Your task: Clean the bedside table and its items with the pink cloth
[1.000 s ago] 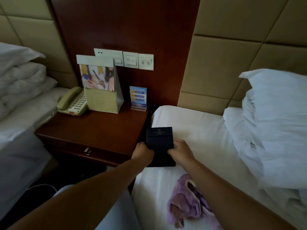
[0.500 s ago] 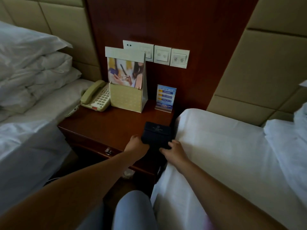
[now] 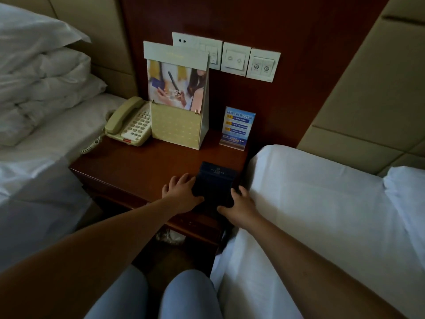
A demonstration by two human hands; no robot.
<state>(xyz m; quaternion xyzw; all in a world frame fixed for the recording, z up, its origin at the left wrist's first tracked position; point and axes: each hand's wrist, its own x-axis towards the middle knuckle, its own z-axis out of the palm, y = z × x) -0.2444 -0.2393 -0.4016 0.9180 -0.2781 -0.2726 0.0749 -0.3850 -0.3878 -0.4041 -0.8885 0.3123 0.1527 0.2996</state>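
A dark blue folder lies flat at the front right corner of the wooden bedside table. My left hand rests on its left edge with fingers spread. My right hand holds its near right corner. Further back on the table stand a beige telephone, a cream brochure holder with a photo leaflet, and a small blue sign card. The pink cloth is out of view.
White beds flank the table: one on the right, one on the left with a folded duvet. Wall switches and a socket sit on the wood panel behind. My knees are below the table front.
Both hands carried the dark folder from the right bed onto the table's front right corner. The view swung left, so the pink cloth on the bed dropped out of sight.
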